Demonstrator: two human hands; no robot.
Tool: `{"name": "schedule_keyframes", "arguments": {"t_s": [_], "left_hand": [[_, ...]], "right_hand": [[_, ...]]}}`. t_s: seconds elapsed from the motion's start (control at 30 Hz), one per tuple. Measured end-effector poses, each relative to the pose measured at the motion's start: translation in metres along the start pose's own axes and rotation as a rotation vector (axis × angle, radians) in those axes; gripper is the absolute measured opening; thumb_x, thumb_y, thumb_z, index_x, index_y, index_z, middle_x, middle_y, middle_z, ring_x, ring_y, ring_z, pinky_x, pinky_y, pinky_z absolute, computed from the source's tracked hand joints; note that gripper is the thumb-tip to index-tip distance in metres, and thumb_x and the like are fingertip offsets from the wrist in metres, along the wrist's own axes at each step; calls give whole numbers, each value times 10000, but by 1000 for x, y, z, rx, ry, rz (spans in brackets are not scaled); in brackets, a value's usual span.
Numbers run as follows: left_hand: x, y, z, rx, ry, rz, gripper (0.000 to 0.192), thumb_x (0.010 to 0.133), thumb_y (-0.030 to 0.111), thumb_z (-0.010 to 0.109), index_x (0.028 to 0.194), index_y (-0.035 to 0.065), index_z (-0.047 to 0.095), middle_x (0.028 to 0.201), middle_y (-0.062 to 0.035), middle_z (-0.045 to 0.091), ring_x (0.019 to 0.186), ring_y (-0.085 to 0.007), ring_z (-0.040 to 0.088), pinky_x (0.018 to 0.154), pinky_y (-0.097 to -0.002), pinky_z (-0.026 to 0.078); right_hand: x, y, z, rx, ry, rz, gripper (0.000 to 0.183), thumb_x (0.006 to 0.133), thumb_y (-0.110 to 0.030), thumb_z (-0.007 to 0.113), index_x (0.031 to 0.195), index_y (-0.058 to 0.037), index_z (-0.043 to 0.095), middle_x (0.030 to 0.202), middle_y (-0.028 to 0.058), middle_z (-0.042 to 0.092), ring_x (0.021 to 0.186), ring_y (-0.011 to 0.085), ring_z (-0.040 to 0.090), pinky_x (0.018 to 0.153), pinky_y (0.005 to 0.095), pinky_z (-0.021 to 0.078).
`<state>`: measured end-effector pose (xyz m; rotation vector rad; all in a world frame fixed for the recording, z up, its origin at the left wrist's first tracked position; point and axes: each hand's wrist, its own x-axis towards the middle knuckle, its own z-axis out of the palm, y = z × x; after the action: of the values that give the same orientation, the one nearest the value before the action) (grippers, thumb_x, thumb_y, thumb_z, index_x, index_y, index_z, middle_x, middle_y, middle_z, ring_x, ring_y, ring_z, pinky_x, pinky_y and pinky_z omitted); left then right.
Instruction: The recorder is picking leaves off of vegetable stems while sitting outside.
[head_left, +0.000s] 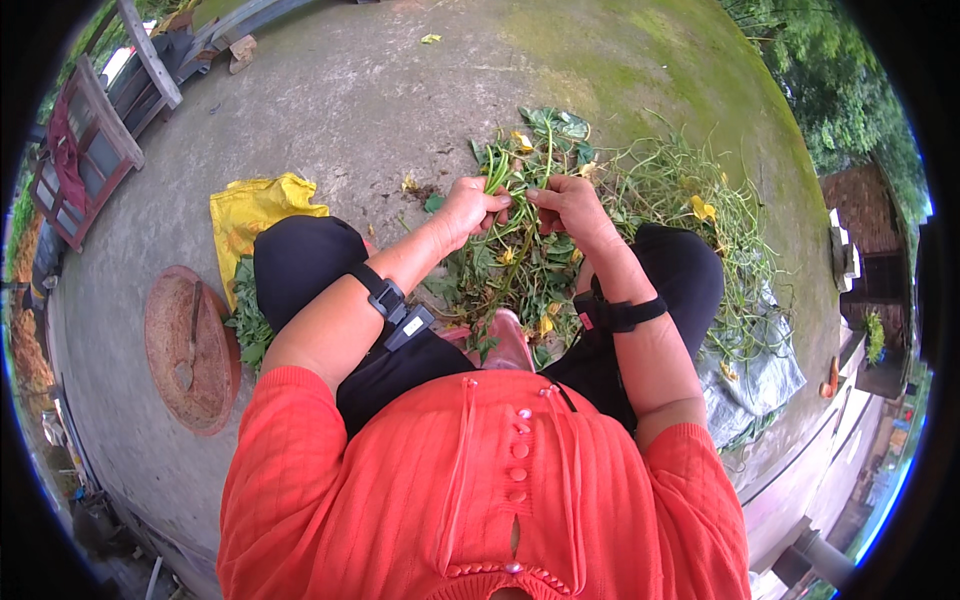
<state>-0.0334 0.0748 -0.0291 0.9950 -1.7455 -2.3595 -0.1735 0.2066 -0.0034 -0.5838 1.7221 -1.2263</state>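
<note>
My left hand (474, 206) grips a small bunch of green stems (496, 166) that sticks up past the thumb. Close beside it, my right hand (571, 208) pinches a long green vine stem (550, 146) with broad leaves at its far end. The fingertips of both hands nearly meet; fine strands between them are too tangled to tell apart. Under the hands, between my knees, lies a heap of cut leaves and vines (487, 274) with yellow blossoms in it. A larger pile of thin curling green stems (682, 187) spreads out to the right.
At left, a yellow sack (259, 206) lies beside green leaves (251, 311). A reddish-brown basin (169, 352) holds a long-handled ladle (193, 330). On the right, a grey-white plastic sheet or sack (757, 390) lies under the stems. Wooden frames (105, 135) stand far left on the concrete.
</note>
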Motion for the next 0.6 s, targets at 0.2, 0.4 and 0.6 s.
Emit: {"name": "schedule_keyframes", "arguments": {"t_s": [0.2,0.4,0.6], "left_hand": [[-5,10,2,97,-148,51,104,888,155,612,896,53,629,598,34,496,475,-44,389,406,-209,264],[12,11,-29,-159,160,-4,126,881,131,603,837,14,607,568,5,497,461,-94,444,399,-255,349],[-8,14,-7,-222,-194,-133,204,812,146,718,953,31,625,591,71,407,433,-29,309,375,-195,208]], "right_hand": [[-6,-8,0,13,-69,-9,228,839,-163,665,678,-37,565,527,21,529,425,108,499,394,237,335],[-5,-10,-23,40,67,-85,248,845,-146,653,650,-44,539,511,21,513,397,108,479,384,232,306],[-7,-17,-28,265,144,-69,219,862,-158,637,703,-28,559,538,31,537,409,132,528,373,225,307]]}}
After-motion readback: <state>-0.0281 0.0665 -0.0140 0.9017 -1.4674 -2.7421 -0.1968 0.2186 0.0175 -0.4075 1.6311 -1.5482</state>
